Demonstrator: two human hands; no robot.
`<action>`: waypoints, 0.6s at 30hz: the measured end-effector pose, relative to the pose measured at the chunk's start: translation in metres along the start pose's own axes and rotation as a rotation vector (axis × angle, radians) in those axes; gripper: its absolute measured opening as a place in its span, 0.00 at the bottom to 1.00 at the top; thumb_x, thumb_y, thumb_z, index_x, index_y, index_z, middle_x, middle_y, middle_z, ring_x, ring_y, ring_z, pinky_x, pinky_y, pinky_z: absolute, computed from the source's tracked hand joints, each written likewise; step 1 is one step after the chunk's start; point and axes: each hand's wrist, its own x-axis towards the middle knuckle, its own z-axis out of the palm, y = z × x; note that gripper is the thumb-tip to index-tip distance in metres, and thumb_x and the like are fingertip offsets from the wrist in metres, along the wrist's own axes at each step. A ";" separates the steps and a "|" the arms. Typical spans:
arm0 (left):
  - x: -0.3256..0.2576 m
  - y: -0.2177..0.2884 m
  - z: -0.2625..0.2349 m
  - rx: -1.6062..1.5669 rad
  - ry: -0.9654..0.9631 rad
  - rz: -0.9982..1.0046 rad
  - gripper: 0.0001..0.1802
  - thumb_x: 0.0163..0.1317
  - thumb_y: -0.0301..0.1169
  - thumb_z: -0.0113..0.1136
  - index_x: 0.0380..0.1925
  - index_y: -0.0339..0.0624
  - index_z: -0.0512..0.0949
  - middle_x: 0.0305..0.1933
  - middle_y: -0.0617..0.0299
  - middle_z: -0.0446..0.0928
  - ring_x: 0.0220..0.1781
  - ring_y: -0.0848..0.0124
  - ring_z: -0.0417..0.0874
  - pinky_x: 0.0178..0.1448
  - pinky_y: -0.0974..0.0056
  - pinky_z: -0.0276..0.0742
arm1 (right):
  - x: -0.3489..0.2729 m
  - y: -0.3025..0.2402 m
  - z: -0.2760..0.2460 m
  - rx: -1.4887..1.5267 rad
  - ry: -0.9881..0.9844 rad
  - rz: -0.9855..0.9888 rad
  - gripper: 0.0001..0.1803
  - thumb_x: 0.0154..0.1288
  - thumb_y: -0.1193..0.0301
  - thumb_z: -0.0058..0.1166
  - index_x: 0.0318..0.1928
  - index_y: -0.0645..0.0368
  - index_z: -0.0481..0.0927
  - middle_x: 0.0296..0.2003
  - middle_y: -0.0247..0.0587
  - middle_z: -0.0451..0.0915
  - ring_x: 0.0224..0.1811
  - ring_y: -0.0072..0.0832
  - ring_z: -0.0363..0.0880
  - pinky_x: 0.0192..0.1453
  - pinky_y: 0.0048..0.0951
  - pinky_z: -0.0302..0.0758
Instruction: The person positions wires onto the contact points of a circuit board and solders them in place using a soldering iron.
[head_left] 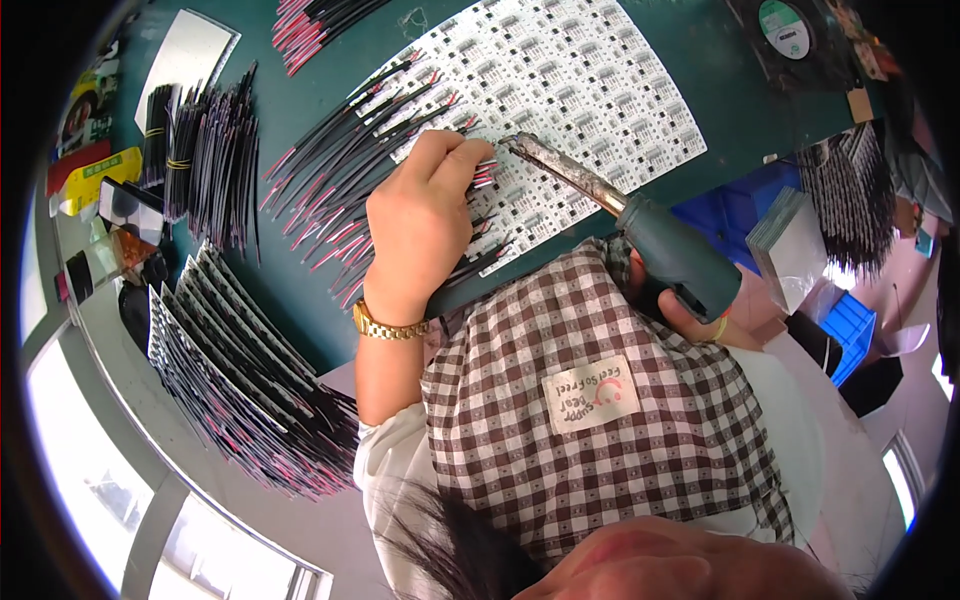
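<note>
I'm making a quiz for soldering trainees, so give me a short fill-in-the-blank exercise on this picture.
1. The right hand grips a soldering ____.
2. The left hand wears a ____ watch at the wrist.
3. The left hand's fingertips press red and black wires onto the white ____.
4. The table is dark ____.

Missing words: iron; gold; panel; green

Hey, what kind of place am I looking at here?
Most likely an electronics assembly bench. A soldering iron in the right hand meets a white panel of small circuit boards, the left hand steadies red and black wires, and finished wired boards are stacked nearby.
</note>
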 end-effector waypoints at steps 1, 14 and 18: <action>0.001 0.000 0.000 -0.004 -0.005 -0.001 0.24 0.37 0.10 0.51 0.34 0.47 0.80 0.35 0.63 0.77 0.28 0.63 0.78 0.30 0.64 0.74 | 0.000 -0.003 -0.001 0.101 0.004 0.065 0.32 0.61 0.67 0.54 0.64 0.60 0.61 0.60 0.39 0.68 0.63 0.26 0.65 0.68 0.26 0.60; -0.001 -0.010 0.004 -0.083 0.019 -0.052 0.23 0.39 0.12 0.51 0.35 0.48 0.80 0.36 0.64 0.77 0.30 0.62 0.79 0.31 0.65 0.75 | 0.008 0.002 0.026 0.452 0.325 -0.097 0.18 0.58 0.71 0.51 0.49 0.66 0.75 0.46 0.44 0.77 0.49 0.33 0.74 0.53 0.33 0.70; 0.001 -0.008 0.005 -0.099 0.007 -0.038 0.23 0.38 0.12 0.53 0.35 0.48 0.80 0.36 0.64 0.77 0.30 0.63 0.79 0.30 0.65 0.75 | 0.012 0.016 0.038 0.500 0.445 -0.307 0.19 0.59 0.71 0.51 0.50 0.67 0.74 0.46 0.45 0.77 0.51 0.34 0.74 0.55 0.34 0.69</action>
